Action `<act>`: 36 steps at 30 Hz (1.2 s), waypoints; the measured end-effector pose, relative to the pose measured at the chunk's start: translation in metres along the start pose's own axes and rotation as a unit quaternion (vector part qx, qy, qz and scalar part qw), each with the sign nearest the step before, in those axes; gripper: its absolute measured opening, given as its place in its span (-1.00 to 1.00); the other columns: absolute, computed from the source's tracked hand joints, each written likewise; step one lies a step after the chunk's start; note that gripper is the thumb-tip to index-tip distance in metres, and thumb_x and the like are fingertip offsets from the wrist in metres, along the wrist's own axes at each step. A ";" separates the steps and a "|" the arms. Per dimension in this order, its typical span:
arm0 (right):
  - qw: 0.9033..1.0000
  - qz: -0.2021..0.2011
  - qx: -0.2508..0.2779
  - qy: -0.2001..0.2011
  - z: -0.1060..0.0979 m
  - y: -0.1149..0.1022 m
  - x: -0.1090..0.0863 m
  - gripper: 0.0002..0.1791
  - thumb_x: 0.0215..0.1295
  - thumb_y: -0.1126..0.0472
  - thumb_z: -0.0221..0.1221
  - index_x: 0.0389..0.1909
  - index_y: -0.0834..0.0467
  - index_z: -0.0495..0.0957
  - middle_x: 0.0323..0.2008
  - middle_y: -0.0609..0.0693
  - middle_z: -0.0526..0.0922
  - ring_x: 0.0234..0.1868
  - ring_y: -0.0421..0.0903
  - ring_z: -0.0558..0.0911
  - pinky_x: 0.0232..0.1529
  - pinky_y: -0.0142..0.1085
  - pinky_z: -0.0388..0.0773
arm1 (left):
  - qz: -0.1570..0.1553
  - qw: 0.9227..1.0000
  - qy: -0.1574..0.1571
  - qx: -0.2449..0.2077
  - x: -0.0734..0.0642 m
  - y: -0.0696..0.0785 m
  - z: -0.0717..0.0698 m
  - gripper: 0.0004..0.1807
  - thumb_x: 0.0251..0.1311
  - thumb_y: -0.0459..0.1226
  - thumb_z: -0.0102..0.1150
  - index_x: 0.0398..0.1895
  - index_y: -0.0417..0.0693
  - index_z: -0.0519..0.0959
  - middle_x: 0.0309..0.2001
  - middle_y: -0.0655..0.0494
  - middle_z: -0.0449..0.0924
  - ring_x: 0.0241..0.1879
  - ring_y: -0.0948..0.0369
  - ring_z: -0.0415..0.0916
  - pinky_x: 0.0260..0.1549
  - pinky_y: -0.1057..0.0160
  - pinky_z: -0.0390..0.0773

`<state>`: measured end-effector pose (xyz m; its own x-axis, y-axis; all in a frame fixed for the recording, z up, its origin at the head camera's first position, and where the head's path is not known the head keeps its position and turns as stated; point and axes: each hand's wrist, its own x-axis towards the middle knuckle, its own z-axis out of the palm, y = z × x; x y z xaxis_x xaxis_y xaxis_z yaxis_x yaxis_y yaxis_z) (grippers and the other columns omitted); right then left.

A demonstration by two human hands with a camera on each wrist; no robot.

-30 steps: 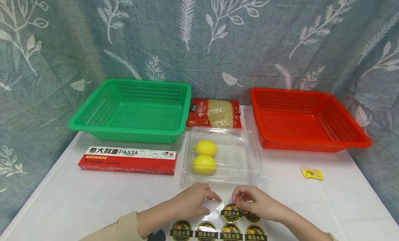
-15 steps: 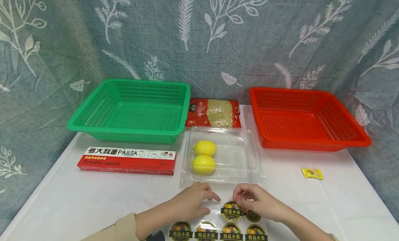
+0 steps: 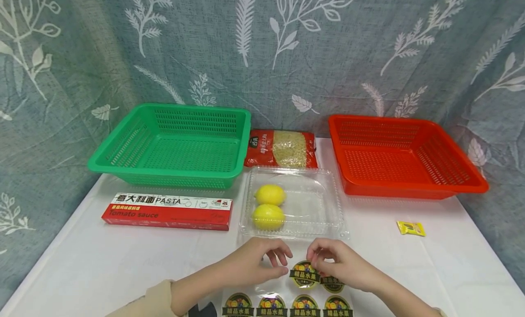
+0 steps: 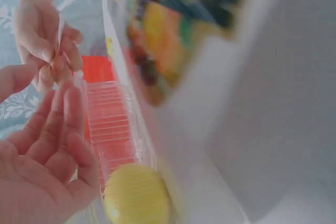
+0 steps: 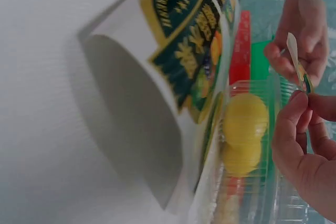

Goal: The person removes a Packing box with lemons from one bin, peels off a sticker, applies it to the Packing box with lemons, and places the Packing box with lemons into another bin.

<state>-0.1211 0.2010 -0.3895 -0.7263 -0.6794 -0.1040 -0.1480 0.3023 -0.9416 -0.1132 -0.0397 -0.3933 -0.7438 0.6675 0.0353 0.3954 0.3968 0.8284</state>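
My right hand (image 3: pixel 340 264) pinches a round black-and-gold fruit label sticker (image 3: pixel 305 275) between thumb and forefinger. In the right wrist view this sticker (image 5: pixel 303 77) stands up from the fingertips, its pale back partly showing. My left hand (image 3: pixel 254 264) is just left of the sticker, fingers loosely bent and apart from the thumb, holding nothing. Below both hands lies the sheet of stickers (image 3: pixel 266 289), with several more round labels in rows. One edge of the sheet curls up in the right wrist view. Just beyond the hands, a clear plastic box (image 3: pixel 311 198) holds two lemons (image 3: pixel 268 217).
A green basket (image 3: pixel 176 178) stands at the back left, a red basket (image 3: pixel 393 189) at the back right. Between them lies a bag of pasta (image 3: pixel 287 148). A pasta box (image 3: pixel 168 212) sits on the left, and a small yellow packet (image 3: pixel 411 228) on the right.
My left hand has lifted off the sheet, with thumb and fingers now closer to the sticker. The sticker in my right hand has risen slightly away from the sheet.
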 end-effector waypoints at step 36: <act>0.995 -0.057 -0.026 0.077 -0.009 -0.015 0.009 -0.88 0.18 0.46 0.08 -0.24 0.30 0.45 -0.34 -0.07 0.49 -0.30 -0.15 0.52 -0.32 -0.28 0.56 | -0.095 0.972 0.081 -0.197 0.006 0.007 0.001 -0.90 0.08 -0.38 0.13 -0.35 -0.26 0.53 -0.45 0.12 0.53 -0.45 0.25 0.49 -0.41 0.26 0.52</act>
<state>-0.1311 0.1966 -0.3739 -0.7968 -0.6016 0.0560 -0.2662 0.2664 -0.9264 -0.1150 -0.0325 -0.3879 -0.8707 0.4854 -0.0787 0.0283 0.2094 0.9774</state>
